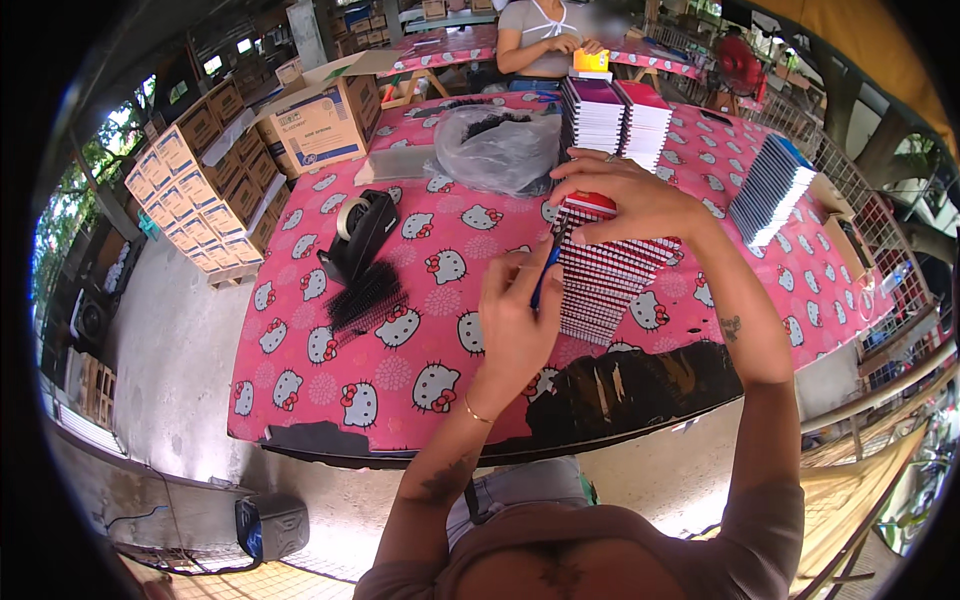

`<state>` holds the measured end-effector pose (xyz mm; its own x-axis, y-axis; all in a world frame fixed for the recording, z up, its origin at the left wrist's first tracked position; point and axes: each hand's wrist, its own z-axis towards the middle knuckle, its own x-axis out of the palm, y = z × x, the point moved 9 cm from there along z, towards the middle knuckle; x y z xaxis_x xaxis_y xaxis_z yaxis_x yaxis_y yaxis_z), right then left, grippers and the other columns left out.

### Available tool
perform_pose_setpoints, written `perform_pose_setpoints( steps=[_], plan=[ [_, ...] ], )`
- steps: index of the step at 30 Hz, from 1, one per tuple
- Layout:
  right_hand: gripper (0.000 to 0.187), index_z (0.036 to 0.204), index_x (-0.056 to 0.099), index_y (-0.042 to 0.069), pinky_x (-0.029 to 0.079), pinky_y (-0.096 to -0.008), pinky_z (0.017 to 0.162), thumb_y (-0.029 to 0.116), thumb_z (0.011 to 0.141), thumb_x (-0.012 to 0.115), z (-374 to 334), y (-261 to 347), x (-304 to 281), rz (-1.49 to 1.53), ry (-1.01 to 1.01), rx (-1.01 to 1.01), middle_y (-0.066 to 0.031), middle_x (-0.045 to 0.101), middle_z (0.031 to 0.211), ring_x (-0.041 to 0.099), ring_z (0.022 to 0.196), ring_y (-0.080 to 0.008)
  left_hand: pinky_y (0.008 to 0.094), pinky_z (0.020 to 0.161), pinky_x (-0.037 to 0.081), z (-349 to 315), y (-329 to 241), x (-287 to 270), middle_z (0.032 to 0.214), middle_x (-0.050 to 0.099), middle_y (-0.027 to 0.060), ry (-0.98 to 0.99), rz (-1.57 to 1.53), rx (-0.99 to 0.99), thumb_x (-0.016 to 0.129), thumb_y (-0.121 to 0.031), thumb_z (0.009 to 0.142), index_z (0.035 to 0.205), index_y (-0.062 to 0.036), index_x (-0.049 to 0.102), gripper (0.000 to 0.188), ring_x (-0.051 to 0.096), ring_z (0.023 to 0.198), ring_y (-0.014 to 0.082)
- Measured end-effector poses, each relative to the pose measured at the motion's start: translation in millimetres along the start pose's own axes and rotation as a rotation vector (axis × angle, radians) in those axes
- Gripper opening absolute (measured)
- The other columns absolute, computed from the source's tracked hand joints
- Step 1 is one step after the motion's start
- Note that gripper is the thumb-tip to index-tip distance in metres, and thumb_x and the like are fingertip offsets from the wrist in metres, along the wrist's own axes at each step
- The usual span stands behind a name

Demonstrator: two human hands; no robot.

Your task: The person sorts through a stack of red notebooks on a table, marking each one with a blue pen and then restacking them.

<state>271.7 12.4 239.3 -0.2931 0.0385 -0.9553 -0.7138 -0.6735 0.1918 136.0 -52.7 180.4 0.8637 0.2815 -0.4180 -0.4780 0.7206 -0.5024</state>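
if the left hand (519,315) twists, the blue-handled pliers (550,262) in its closed fingers could slip and scratch covers. at its three o'clock, the stacked notebooks (605,295) could topple under uneven pressure. farther, at one o'clock, the red notebook (590,203) tops them; the right hand (632,196) arches over it, thumb and fingers spread, though whether it grips i cannot tell.

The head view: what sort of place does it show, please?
Probably a small workshop for binding notebooks. The signs are the stacked notebooks, what look like black binding wires, and many piled boxes.
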Motion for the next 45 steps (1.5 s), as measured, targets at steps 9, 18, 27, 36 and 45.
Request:
perform_pose_setpoints(
  steps=[9,18,27,36,45],
  plan=[
    [0.044,0.115,0.059,0.019,0.027,-0.0497,0.108,0.033,0.075,0.07,0,1,2,0.008,-0.003,-0.006,-0.0041,0.051,0.129,0.031,0.135,-0.0349,0.0365,0.07,0.057,-29,42,50,0.1,0.065,0.0198,0.128,-1.217,-0.722,0.043,-0.025,0.098,0.103,-0.0016,0.05,0.025,0.069,0.086,0.0303],
    [0.045,0.115,0.058,0.018,0.027,-0.0503,0.107,0.033,0.074,0.069,-1,-1,2,0.007,-0.023,-0.011,-0.0051,0.05,0.131,0.031,0.135,-0.0337,0.0343,0.068,0.056,-10,30,17,0.093,0.065,0.0166,0.058,-0.539,-0.319,0.045,-0.025,0.098,0.108,0.0022,0.053,0.03,0.067,0.074,0.0256],
    [0.049,0.114,0.057,0.019,0.026,-0.0497,0.107,0.025,0.068,0.075,0,9,1,0.016,0.065,0.056,-0.0061,0.045,0.137,0.025,0.139,-0.0342,0.0332,0.068,0.056,-37,49,43,0.094,0.065,0.0151,0.151,-1.147,-0.771,0.043,-0.028,0.099,0.113,0.0047,0.055,0.037,0.069,0.082,0.0261],
    [0.05,0.114,0.057,0.02,0.025,-0.051,0.106,0.022,0.067,0.073,0,9,1,0.033,0.076,0.056,-0.005,0.045,0.137,0.024,0.139,-0.0326,0.0334,0.069,0.057,-39,57,42,0.093,0.065,0.0156,0.184,-0.98,-0.71,0.046,-0.026,0.098,0.114,0.0027,0.054,0.034,0.069,0.079,0.0288],
    [0.046,0.11,0.058,0.016,0.033,-0.0476,0.099,0.027,0.066,0.069,-1,13,-2,-0.032,-0.013,-0.004,-0.0048,0.051,0.118,0.04,0.124,-0.0264,0.0368,0.071,0.057,-34,51,30,0.091,0.064,0.0163,0.132,-0.757,-0.591,0.046,-0.021,0.097,0.119,0.0015,0.051,0.031,0.068,0.077,0.0277]
  ],
)
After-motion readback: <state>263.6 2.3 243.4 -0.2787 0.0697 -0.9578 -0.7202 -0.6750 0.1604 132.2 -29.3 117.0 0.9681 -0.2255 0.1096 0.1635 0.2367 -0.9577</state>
